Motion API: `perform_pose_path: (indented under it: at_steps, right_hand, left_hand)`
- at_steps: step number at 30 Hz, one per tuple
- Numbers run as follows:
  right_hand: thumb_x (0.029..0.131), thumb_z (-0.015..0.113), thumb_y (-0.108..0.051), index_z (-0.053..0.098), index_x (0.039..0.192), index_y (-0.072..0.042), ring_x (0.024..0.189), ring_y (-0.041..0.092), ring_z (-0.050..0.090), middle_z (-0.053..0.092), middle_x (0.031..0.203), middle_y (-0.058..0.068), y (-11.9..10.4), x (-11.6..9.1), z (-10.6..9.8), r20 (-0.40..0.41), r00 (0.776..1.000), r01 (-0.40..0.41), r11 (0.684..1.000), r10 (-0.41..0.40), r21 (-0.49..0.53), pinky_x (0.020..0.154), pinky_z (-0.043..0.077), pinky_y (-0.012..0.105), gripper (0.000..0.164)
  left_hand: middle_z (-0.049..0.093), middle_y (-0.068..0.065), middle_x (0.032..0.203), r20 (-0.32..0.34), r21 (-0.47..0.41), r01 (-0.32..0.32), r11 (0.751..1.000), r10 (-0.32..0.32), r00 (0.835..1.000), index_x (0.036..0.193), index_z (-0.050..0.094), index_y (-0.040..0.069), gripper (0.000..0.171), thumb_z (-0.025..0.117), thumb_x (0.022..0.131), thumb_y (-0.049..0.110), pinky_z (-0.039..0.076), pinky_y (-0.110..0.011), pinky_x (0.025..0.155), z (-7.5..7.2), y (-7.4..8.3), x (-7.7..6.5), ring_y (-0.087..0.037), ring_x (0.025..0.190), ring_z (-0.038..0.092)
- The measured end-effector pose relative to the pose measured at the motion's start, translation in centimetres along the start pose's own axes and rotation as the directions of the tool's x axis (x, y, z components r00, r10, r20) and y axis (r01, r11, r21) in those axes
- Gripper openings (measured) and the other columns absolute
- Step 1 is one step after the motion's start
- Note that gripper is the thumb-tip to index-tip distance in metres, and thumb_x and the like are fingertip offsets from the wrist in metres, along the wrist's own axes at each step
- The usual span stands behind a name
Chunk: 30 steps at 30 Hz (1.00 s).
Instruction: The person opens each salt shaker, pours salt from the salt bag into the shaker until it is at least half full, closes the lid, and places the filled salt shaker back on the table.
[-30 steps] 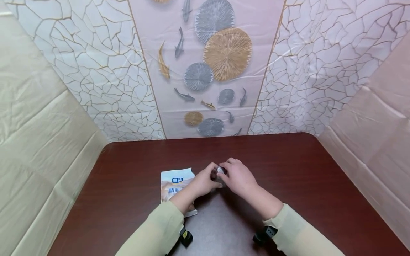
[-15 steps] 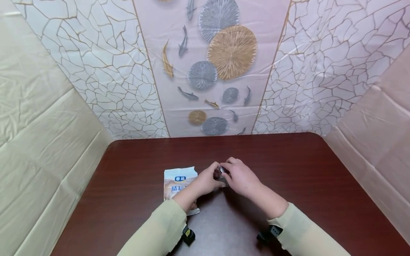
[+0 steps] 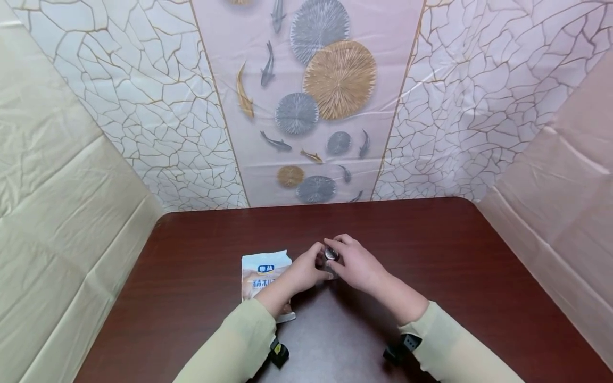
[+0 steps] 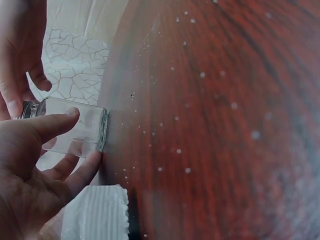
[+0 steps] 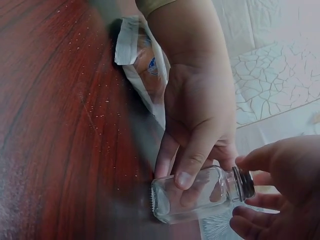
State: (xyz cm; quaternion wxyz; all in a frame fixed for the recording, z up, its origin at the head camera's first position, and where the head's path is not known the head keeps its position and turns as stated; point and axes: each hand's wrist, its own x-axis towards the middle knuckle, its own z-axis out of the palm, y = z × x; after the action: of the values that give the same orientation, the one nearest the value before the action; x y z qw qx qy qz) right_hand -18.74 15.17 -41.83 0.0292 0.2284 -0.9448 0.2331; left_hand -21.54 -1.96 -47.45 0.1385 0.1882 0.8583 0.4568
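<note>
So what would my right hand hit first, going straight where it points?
Your right hand would meet the lid first, then probably the left hand holding the jar; depth is unclear.

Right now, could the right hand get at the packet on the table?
Probably not directly: seen from above, the left arm covers part of the packet and lies between it and the right hand, which holds the cap of the jar.

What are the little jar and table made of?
The jar looks like glossy glass: it's see-through with bright edges, though plastic is possible. The table looks like polished reddish-brown wood, with streaky grain and shine, but could be a wood-look covering.
</note>
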Motion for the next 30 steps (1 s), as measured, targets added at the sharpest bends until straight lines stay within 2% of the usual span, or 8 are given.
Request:
perform_pose_path:
  at_steps: [5,12,15,23,30]
  right_hand:
    - [0.092,0.071,-0.032,0.058,0.136,-0.007,0.105,0.024,0.06,0.058,0.123,0.012,0.04,0.09,0.23,-0.024,0.997,-0.071,0.997,0.072,0.015,0.084,0.052,0.039,0.052]
    - [0.089,0.073,-0.038,0.066,0.12,-0.008,0.088,0.018,0.057,0.061,0.105,0.005,-0.1,0.18,0.59,-0.057,0.986,-0.159,0.987,0.16,0.018,0.072,0.051,0.034,0.044]
    - [0.089,0.074,-0.038,0.067,0.117,-0.01,0.087,0.018,0.058,0.06,0.101,0.003,-0.25,0.15,0.66,-0.069,0.983,-0.172,0.985,0.172,0.012,0.071,0.051,0.034,0.04]
    - [0.088,0.076,-0.037,0.068,0.108,-0.012,0.082,0.015,0.056,0.06,0.095,0.001,-0.34,0.28,0.81,-0.061,0.983,-0.175,0.985,0.174,-0.012,0.069,0.049,0.032,0.033]
    - [0.088,0.076,-0.029,0.069,0.11,-0.01,0.082,0.016,0.056,0.06,0.097,0.003,-0.51,0.38,0.48,-0.07,0.988,-0.143,0.989,0.14,-0.042,0.07,0.05,0.033,0.03]
  left_hand:
    - [0.065,0.001,0.11,-0.005,0.003,-0.004,1.0,0.004,1.0,0.115,0.049,0.018,0.043,0.079,0.085,0.014,0.049,-0.037,0.09,0.05,-0.21,0.01,-0.016,0.108,0.061]
    - [0.061,0.003,0.102,0.001,0.021,0.029,0.999,-0.029,1.0,0.116,0.048,0.02,0.042,0.079,0.086,0.018,0.048,-0.035,0.081,0.14,-0.42,-0.16,-0.015,0.095,0.057]
    - [0.061,0.002,0.1,0.0,0.024,0.027,0.999,-0.027,1.0,0.115,0.048,0.02,0.043,0.079,0.085,0.017,0.048,-0.035,0.079,0.16,-0.57,-0.22,-0.015,0.092,0.057]
    - [0.062,0.002,0.107,0.0,0.006,0.022,1.0,-0.022,1.0,0.113,0.049,0.021,0.041,0.079,0.086,0.015,0.049,-0.035,0.084,0.2,-0.51,-0.32,-0.015,0.1,0.058]
    - [0.062,0.003,0.104,0.008,0.002,-0.012,1.0,0.012,1.0,0.113,0.049,0.02,0.04,0.078,0.087,0.014,0.048,-0.035,0.084,-0.07,-0.16,-0.15,-0.014,0.097,0.058]
